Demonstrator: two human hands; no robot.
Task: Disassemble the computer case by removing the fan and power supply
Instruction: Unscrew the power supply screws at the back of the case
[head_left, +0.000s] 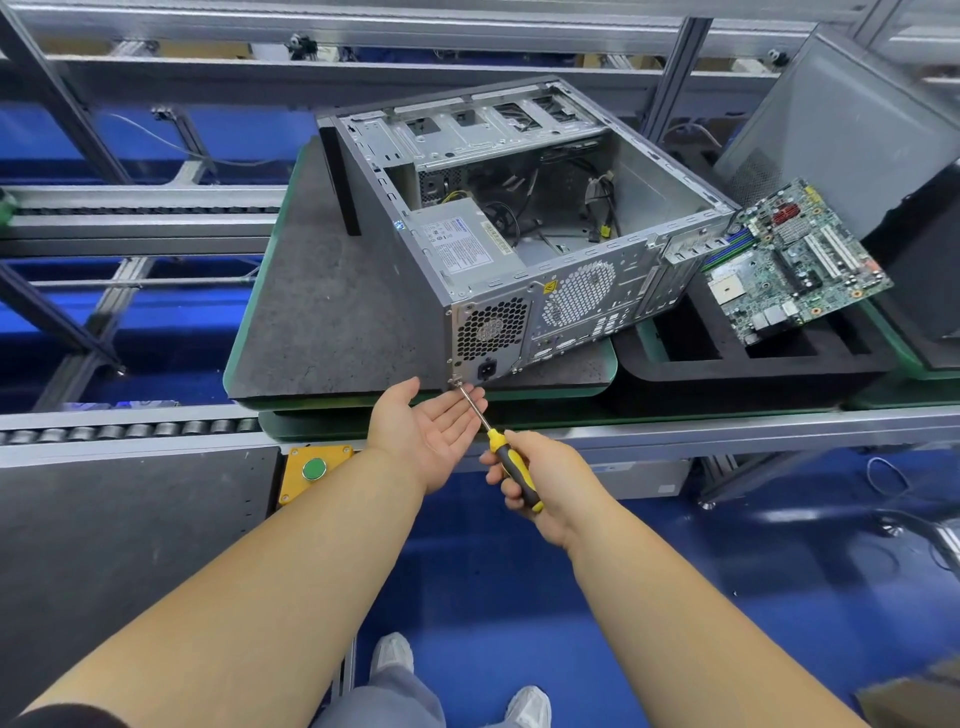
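Observation:
An open grey computer case (639, 270) lies on its side on a dark pallet (332, 312). The power supply (467, 244) sits in its near left corner, its vent and socket facing me. My right hand (540, 478) grips a yellow-and-black screwdriver (511, 467), whose tip meets a screw (458, 383) at the supply's lower left corner. My left hand (431, 431) is cupped palm up just under that screw, fingers apart and holding nothing. The round fan grille (579, 293) shows on the case's rear panel; loose cables lie inside.
A green motherboard (795, 260) rests on a black foam tray (727, 358) to the right. A grey case panel (841, 119) leans at the far right. A roller conveyor (130, 431) and a yellow box with a green button (313, 469) lie near left.

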